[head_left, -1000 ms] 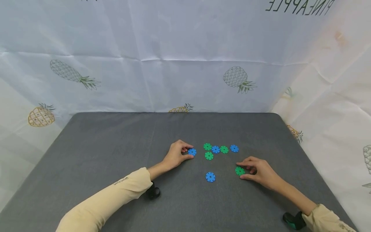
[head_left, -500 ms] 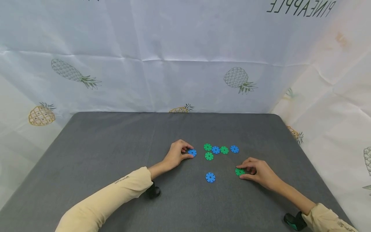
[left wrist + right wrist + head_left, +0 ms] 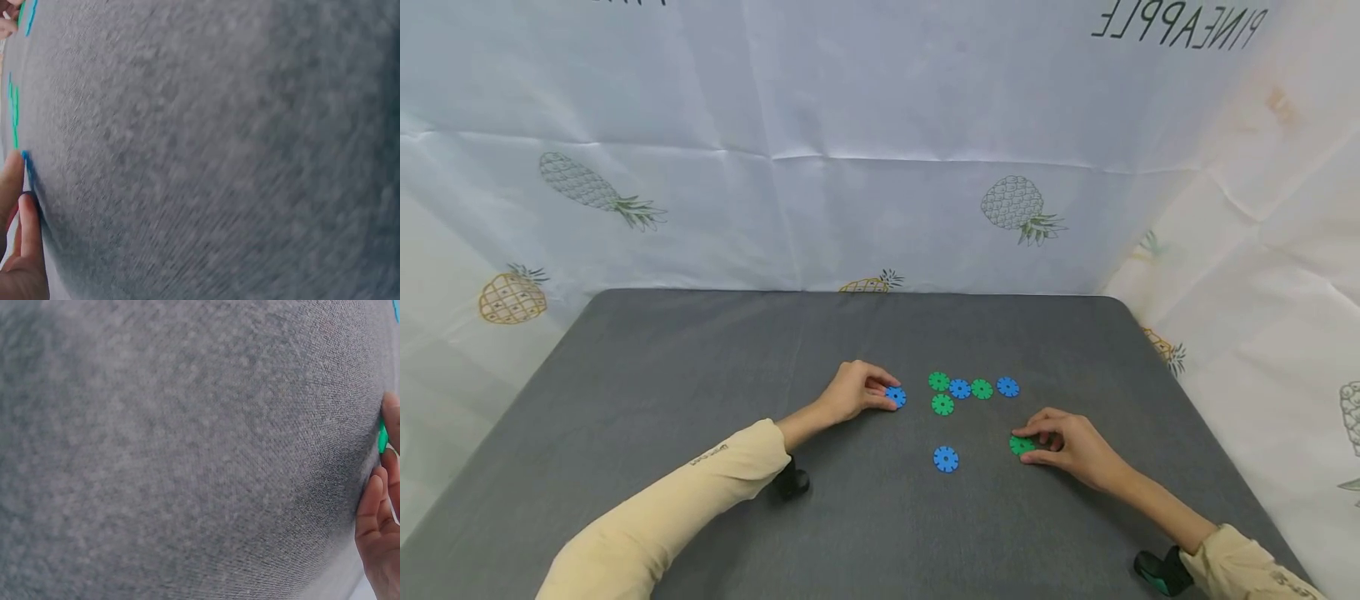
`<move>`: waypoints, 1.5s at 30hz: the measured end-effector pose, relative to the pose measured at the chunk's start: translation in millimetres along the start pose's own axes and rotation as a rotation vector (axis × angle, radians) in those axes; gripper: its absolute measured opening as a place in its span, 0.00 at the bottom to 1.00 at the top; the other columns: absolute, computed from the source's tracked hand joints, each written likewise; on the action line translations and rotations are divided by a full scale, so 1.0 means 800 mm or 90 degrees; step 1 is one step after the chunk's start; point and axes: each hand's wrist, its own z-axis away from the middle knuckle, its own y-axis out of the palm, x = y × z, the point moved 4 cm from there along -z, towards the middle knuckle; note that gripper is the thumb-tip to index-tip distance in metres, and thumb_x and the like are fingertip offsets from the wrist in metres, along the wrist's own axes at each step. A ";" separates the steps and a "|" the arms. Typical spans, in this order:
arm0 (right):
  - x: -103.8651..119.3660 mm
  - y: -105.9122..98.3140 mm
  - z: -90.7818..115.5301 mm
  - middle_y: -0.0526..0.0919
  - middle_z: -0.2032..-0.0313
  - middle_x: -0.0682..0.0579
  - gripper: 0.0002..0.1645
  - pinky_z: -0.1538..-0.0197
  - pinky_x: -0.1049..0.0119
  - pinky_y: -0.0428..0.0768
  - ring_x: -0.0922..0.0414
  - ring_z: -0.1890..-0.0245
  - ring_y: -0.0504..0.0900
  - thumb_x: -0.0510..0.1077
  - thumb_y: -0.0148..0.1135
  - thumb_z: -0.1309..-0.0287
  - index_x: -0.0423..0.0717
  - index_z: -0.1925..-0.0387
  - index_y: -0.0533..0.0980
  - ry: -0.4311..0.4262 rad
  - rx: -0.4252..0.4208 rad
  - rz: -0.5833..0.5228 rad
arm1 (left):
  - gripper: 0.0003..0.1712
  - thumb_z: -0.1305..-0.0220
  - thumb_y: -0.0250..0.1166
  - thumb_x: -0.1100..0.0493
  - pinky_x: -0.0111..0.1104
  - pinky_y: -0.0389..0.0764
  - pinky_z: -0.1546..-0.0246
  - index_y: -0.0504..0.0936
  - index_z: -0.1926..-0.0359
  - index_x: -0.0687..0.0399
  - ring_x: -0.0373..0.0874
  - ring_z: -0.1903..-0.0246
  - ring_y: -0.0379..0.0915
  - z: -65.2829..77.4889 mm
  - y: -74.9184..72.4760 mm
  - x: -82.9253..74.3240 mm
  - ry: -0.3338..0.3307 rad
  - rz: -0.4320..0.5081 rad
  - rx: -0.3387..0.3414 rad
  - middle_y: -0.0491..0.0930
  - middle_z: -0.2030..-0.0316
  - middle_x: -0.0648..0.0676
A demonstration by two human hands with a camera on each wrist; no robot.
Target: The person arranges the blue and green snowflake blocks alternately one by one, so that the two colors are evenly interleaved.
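Observation:
In the head view my left hand [image 3: 855,392] pinches a blue notched plastic disc [image 3: 896,397] between thumb and fingers, left of the other discs. My right hand [image 3: 1073,446] pinches a green notched disc [image 3: 1021,445] by its edges, at or just above the cloth; part of it is hidden by the fingers. Between the hands, a blue disc [image 3: 946,459] lies flat by itself. Beyond it, a green disc [image 3: 938,381], a blue disc [image 3: 960,389] and a green disc [image 3: 982,389] form a row, with another green disc [image 3: 943,405] just below the row's left end.
Slightly apart from the row's right end lies one more blue disc [image 3: 1008,387]. Grey cloth covers the table [image 3: 700,358]. A pale curtain [image 3: 865,100] with pineapple prints hangs behind it and along the sides. Black wrist straps [image 3: 1163,572] sit by the sleeves.
My right index finger and thumb have closed in on the green disc's edges. My left hand has shifted slightly left with its blue disc. The other discs stay in place.

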 end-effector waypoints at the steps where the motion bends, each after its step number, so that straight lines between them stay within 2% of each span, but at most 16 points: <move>1: 0.000 0.000 0.000 0.80 0.67 0.55 0.16 0.76 0.72 0.73 0.67 0.75 0.70 0.38 0.75 0.56 0.39 0.61 0.85 0.000 -0.001 0.000 | 0.17 0.49 0.73 0.65 0.26 0.81 0.64 0.86 0.57 0.68 0.47 0.64 0.83 -0.001 -0.001 -0.001 -0.003 -0.003 0.010 0.85 0.61 0.61; 6: -0.002 -0.002 0.001 0.80 0.67 0.55 0.16 0.75 0.72 0.74 0.67 0.75 0.71 0.38 0.75 0.57 0.39 0.61 0.85 0.001 -0.003 0.003 | 0.17 0.48 0.73 0.65 0.25 0.80 0.63 0.85 0.56 0.68 0.47 0.62 0.83 -0.005 -0.004 -0.002 -0.014 -0.005 0.042 0.85 0.61 0.61; 10: -0.003 -0.001 0.002 0.80 0.66 0.54 0.16 0.75 0.72 0.74 0.68 0.75 0.71 0.37 0.75 0.57 0.39 0.62 0.85 0.002 -0.005 0.005 | 0.18 0.48 0.73 0.66 0.26 0.80 0.65 0.85 0.55 0.68 0.46 0.66 0.83 -0.005 -0.004 -0.002 0.006 -0.020 0.044 0.85 0.64 0.60; 15: -0.001 0.002 0.004 0.80 0.65 0.52 0.16 0.74 0.71 0.75 0.69 0.74 0.71 0.38 0.74 0.55 0.38 0.61 0.85 0.002 0.000 -0.001 | 0.22 0.49 0.73 0.68 0.26 0.80 0.65 0.82 0.51 0.69 0.46 0.66 0.83 -0.002 -0.004 -0.003 0.031 -0.036 0.045 0.83 0.62 0.61; 23: -0.002 0.001 0.006 0.80 0.64 0.53 0.16 0.75 0.71 0.76 0.70 0.74 0.73 0.39 0.74 0.55 0.40 0.61 0.85 0.008 -0.006 0.006 | 0.18 0.51 0.75 0.65 0.24 0.77 0.68 0.86 0.57 0.66 0.44 0.69 0.78 -0.007 -0.002 -0.008 0.078 -0.086 0.042 0.81 0.67 0.58; 31: 0.000 0.004 0.006 0.80 0.64 0.51 0.16 0.75 0.71 0.75 0.70 0.75 0.72 0.38 0.74 0.55 0.38 0.61 0.84 -0.005 -0.002 -0.008 | 0.14 0.49 0.74 0.64 0.25 0.79 0.63 0.86 0.59 0.65 0.47 0.63 0.80 -0.005 0.002 -0.004 0.043 -0.088 0.049 0.82 0.62 0.59; 35: 0.000 0.007 0.008 0.80 0.64 0.51 0.16 0.75 0.72 0.75 0.70 0.75 0.72 0.38 0.74 0.55 0.38 0.61 0.84 -0.003 -0.001 -0.008 | 0.14 0.46 0.73 0.63 0.25 0.80 0.63 0.85 0.59 0.64 0.45 0.64 0.82 -0.003 0.001 -0.003 0.041 -0.075 0.048 0.84 0.63 0.58; 40: -0.002 0.006 0.008 0.80 0.63 0.52 0.16 0.75 0.72 0.75 0.70 0.75 0.72 0.39 0.74 0.54 0.38 0.60 0.85 0.005 -0.004 0.003 | 0.13 0.47 0.74 0.62 0.24 0.79 0.66 0.87 0.60 0.62 0.40 0.68 0.81 -0.003 -0.008 -0.002 0.022 -0.056 0.030 0.85 0.65 0.55; 45: -0.001 0.004 0.006 0.80 0.64 0.52 0.16 0.75 0.72 0.75 0.70 0.74 0.72 0.38 0.74 0.55 0.38 0.60 0.84 -0.004 -0.008 0.006 | 0.13 0.47 0.74 0.62 0.25 0.79 0.67 0.87 0.59 0.60 0.38 0.68 0.81 -0.006 -0.021 0.000 -0.008 -0.063 0.018 0.86 0.65 0.54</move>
